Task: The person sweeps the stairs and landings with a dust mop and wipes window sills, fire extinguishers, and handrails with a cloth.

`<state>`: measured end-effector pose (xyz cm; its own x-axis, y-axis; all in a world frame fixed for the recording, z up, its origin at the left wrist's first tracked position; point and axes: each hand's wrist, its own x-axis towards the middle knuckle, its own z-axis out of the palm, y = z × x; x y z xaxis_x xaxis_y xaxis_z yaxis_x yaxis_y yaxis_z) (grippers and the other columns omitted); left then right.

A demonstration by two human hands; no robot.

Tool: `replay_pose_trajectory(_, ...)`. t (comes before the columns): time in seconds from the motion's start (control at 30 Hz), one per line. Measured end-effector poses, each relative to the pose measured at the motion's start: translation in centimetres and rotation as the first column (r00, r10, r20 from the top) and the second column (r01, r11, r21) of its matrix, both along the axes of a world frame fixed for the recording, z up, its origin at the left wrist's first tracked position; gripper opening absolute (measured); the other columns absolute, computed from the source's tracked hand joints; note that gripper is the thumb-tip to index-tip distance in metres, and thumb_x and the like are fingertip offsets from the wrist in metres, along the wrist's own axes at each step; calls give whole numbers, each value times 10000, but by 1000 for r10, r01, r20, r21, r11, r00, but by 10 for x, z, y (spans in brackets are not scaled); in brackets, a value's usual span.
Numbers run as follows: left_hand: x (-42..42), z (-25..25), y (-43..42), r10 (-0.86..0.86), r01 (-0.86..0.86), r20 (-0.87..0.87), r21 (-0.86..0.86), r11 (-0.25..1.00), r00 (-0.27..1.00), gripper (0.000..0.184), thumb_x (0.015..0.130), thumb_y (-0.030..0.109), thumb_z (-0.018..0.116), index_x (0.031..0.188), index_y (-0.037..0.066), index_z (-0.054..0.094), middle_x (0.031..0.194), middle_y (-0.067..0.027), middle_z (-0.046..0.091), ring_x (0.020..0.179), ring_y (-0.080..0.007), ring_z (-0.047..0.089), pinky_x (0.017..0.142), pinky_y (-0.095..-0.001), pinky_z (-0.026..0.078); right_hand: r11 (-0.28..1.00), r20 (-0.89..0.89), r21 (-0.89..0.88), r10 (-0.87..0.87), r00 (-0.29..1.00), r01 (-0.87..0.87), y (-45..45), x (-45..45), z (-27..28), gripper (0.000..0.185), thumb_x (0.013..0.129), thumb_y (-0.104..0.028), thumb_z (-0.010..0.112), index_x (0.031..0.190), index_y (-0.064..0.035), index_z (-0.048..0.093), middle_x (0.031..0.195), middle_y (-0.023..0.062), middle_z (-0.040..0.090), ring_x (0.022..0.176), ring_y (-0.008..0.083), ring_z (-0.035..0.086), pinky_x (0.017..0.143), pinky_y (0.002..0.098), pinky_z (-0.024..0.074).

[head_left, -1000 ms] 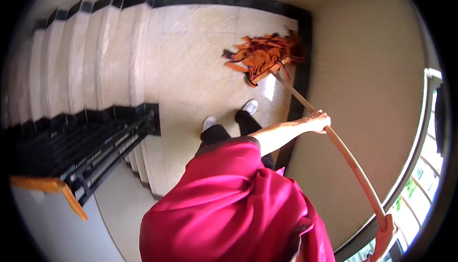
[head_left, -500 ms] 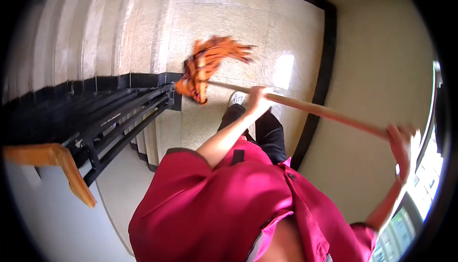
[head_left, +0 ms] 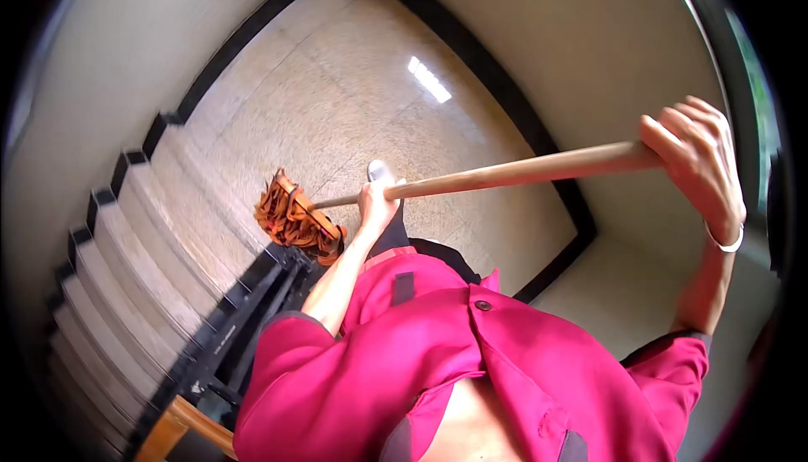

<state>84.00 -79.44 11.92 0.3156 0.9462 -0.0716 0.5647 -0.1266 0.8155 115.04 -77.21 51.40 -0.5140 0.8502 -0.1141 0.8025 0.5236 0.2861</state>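
Observation:
A mop with an orange strip head (head_left: 296,216) rests on the floor at the landing's left edge, beside the foot of the black railing. Its wooden handle (head_left: 513,173) runs up to the right across my body. Low on the handle, near the mop head, my left hand (head_left: 379,203) is wrapped round it. My right hand (head_left: 697,155), with a white band at the wrist, grips the upper end of the handle at the right.
Steps (head_left: 160,260) descend or rise along the left; which, I cannot tell. A black railing (head_left: 252,319) with a wooden handrail (head_left: 181,428) stands at the lower left. Dark skirting (head_left: 471,41) edges the landing floor (head_left: 337,83). A window is at the upper right.
The mop head has swept from the far right of the landing to the left edge by the railing. My right hand has risen with the handle's end, and the view has turned.

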Motion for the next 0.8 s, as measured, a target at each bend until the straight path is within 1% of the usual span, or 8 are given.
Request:
replay_pose_trajectory(0.17,100,27,-62,-537,532,-201,-84,843,819,302,766,356,610,615,99,565,619,-133,568,623,-343,576,533,-432,425,832,126,-10,-549,826,554,-236,69,11,213,578,-51,588,601,-67,376,504,72,338,460,227,384,469,345,327)
replay_pose_trajectory(0.23,115,31,-116,-714,715,-168,-61,696,680,170,720,257,618,636,111,595,656,-130,589,670,-333,592,580,-436,455,614,174,-49,-771,613,787,-347,28,27,200,649,-28,572,607,-61,379,524,90,373,490,246,393,504,357,338)
replay_pose_trajectory(0.3,141,24,-164,-896,894,-122,-95,438,427,95,681,201,605,733,136,651,687,-133,608,722,-332,602,629,-436,469,423,198,-32,-885,421,906,-435,-10,38,208,660,-18,580,618,-54,379,534,106,382,500,279,396,502,387,309)
replay_pose_trajectory(0.37,166,34,-216,-984,970,-118,-186,155,135,135,632,152,590,746,137,662,689,-132,617,714,-336,605,636,-436,472,85,207,-111,-973,107,990,-529,-57,47,191,629,21,552,627,-30,367,563,149,382,534,313,403,514,389,286)
replay_pose_trajectory(0.47,220,19,-282,-981,975,-71,-147,-168,-179,122,641,185,590,710,115,661,673,-146,616,699,-337,611,615,-439,478,-220,110,-116,-972,-208,968,-583,-113,56,178,526,58,478,652,-9,371,576,184,306,545,373,303,487,382,283)
replay_pose_trajectory(0.57,274,21,-342,-907,908,-45,-21,-419,-419,133,645,206,587,680,96,654,660,-153,614,676,-341,613,576,-445,480,-467,88,-164,-884,-458,869,-618,-166,58,152,538,45,460,657,3,375,579,165,290,524,312,274,478,350,284)
replay_pose_trajectory(0.73,314,8,-423,-829,815,4,187,-549,-559,130,621,180,608,703,94,661,709,-135,629,734,-322,610,664,-417,477,-799,47,-356,-533,-845,485,-589,-204,9,137,554,38,452,660,5,373,575,108,278,532,199,275,492,327,293)
replay_pose_trajectory(0.8,316,4,-440,-779,762,-76,168,-626,-623,154,609,172,635,729,82,668,756,-137,644,749,-306,626,679,-398,489,-808,-3,-342,-509,-861,479,-590,-234,-16,114,567,45,454,646,4,383,551,105,276,520,170,294,472,330,298)
